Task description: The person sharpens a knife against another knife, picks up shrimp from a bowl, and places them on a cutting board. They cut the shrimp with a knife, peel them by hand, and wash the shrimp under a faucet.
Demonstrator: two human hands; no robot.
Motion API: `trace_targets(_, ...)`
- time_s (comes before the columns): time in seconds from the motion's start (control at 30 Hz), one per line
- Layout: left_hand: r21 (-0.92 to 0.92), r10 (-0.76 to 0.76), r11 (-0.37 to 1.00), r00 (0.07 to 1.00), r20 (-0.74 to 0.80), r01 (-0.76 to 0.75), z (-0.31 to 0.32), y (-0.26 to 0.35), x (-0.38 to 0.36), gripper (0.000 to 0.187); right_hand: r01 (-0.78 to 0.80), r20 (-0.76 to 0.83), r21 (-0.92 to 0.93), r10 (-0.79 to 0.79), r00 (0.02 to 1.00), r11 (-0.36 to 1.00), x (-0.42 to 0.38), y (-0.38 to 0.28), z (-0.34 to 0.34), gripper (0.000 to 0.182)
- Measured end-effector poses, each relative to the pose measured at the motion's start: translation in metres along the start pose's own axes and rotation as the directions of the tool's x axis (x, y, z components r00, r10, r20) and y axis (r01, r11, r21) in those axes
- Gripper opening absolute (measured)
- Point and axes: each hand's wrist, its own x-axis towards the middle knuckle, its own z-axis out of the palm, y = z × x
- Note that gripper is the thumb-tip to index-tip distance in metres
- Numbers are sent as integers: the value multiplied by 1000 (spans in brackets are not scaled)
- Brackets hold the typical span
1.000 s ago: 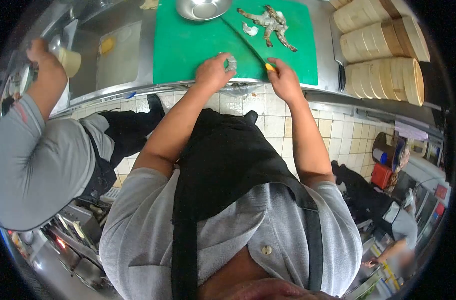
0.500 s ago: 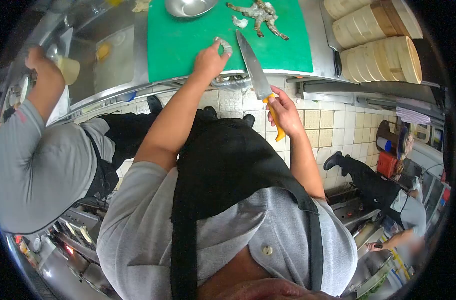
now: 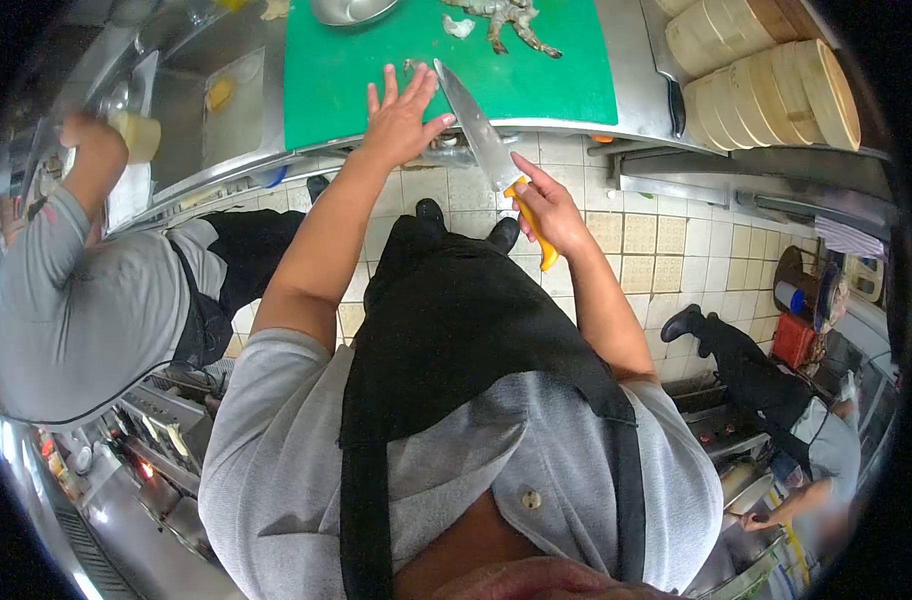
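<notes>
My left hand (image 3: 404,122) lies palm down with its fingers spread at the near edge of the green cutting board (image 3: 346,75). A small greyish bit, likely part of a shrimp, shows at its fingertips; whatever lies beneath the palm is hidden. In my right hand (image 3: 551,208) is a knife (image 3: 479,128), gripped by its yellow handle. The blade slants up and left, its tip close to my left fingers. Farther back on the board lie a pale peeled shrimp (image 3: 459,27) and several unpeeled shrimp (image 3: 516,20). A metal bowl (image 3: 351,8) stands at the back left.
A second knife with a black handle (image 3: 676,108) lies right of the board, beside stacked bamboo steamers (image 3: 776,100). At left is a metal sink (image 3: 241,110), where a co-worker (image 3: 106,300) works. Another person (image 3: 826,440) is at the lower right.
My left hand has gone from pinching a shrimp to lying flat with fingers spread. The knife has shifted left, its tip nearer that hand. The whole view has shifted slightly.
</notes>
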Motion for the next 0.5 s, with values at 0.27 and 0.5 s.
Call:
trace_targets(0.27, -103, -9, 995, 1000, 21, 11, 3, -2, -6, 88, -2, 27, -16, 3, 1000, 1000, 0, -4, 1, 54)
trace_targets(0.5, -96, 0, 995, 1000, -11, -1, 5, -2, -8, 85, 38, 9, -97, -37, 999, 995, 24, -9, 16, 56)
